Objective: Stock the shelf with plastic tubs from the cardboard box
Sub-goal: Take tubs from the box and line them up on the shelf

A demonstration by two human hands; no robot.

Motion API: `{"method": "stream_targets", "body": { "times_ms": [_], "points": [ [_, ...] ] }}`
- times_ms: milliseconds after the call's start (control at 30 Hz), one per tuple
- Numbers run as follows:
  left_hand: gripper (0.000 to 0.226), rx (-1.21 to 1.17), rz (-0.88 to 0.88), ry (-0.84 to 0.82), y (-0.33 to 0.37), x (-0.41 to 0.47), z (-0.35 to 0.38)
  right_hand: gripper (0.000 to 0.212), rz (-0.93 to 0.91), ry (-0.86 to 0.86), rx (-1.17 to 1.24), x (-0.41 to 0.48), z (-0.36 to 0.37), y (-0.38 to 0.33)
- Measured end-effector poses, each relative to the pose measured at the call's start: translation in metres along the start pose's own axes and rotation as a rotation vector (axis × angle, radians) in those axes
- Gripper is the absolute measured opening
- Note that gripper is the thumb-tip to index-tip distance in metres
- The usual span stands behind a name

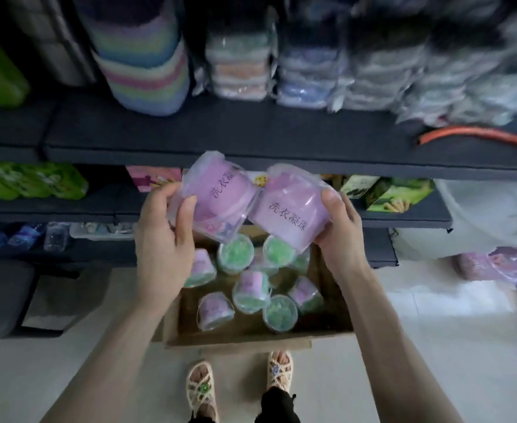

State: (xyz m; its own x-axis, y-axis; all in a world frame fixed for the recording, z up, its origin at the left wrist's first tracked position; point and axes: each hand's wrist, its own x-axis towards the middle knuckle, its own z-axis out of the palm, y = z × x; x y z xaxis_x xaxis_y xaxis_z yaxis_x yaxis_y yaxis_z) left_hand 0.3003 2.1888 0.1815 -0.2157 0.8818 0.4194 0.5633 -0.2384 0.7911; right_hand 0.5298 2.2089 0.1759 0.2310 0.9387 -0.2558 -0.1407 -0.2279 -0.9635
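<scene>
Nearest, two sandalled feet [239,389] stand on the pale floor [403,377] just behind the box [239,338], which sits open on the floor and holds about nine more tubs [251,291], some upright, some on their sides.

Above the box, each hand carries one pink-labelled tub. The left hand [162,239] wraps the left tub [217,199] with thumb on the front and fingers behind; the right hand [342,230] clamps the right tub [294,212] at its side. Both tubs are tilted and touch each other between the hands.

Beyond them runs the dark shelf [220,138], its front strip bare ahead of the rolled mats [144,62] and bagged cloths [242,68]; an orange hose [480,137] lies far right.

To do this step well, I would level each tub before setting it down, part the two so neither knocks the other, and place them side by side on the bare strip, labels facing out. Keep each grip firm until the base sits flat; the film wrap looks slippery.
</scene>
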Motion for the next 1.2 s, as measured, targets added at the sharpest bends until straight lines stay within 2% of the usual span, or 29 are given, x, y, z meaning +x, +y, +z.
{"method": "stream_targets", "body": {
  "times_ms": [133, 300, 433, 633, 733, 833, 933, 1033, 1200],
  "points": [
    [0.035, -0.037, 0.143, 0.075, 0.09, 0.062, 0.005, 0.04, -0.245, -0.061, 0.017, 0.018, -0.025, -0.12],
    [0.033, -0.001, 0.34, 0.218, 0.185, 0.123, 0.017, 0.041, -0.543, -0.126, -0.047, 0.047, -0.058, -0.244],
    [0.028, 0.107, 0.449, 0.292, 0.227, 0.171, 0.023, 0.039, -0.735, -0.153, -0.068, 0.078, -0.064, -0.305],
    [0.023, 0.35, 0.471, 0.201, 0.228, 0.243, 0.042, 0.043, -0.777, -0.162, -0.221, 0.143, -0.037, -0.322],
    [0.023, 0.352, 0.436, 0.092, 0.214, 0.268, 0.044, 0.037, -0.797, -0.23, -0.298, 0.167, -0.021, -0.323],
    [0.026, 0.35, 0.356, 0.03, 0.201, 0.288, 0.04, 0.04, -0.805, -0.33, -0.449, 0.183, -0.01, -0.327],
    [0.04, 0.476, 0.374, 0.123, 0.195, 0.297, 0.039, 0.033, -0.935, -0.204, -0.603, 0.19, 0.001, -0.331],
    [0.046, 0.592, 0.478, 0.16, 0.192, 0.296, 0.048, 0.034, -1.07, -0.088, -0.634, 0.191, 0.012, -0.327],
    [0.046, 0.536, 0.485, 0.121, 0.174, 0.313, 0.045, 0.049, -1.041, -0.06, -0.617, 0.198, 0.023, -0.316]
  ]
}}
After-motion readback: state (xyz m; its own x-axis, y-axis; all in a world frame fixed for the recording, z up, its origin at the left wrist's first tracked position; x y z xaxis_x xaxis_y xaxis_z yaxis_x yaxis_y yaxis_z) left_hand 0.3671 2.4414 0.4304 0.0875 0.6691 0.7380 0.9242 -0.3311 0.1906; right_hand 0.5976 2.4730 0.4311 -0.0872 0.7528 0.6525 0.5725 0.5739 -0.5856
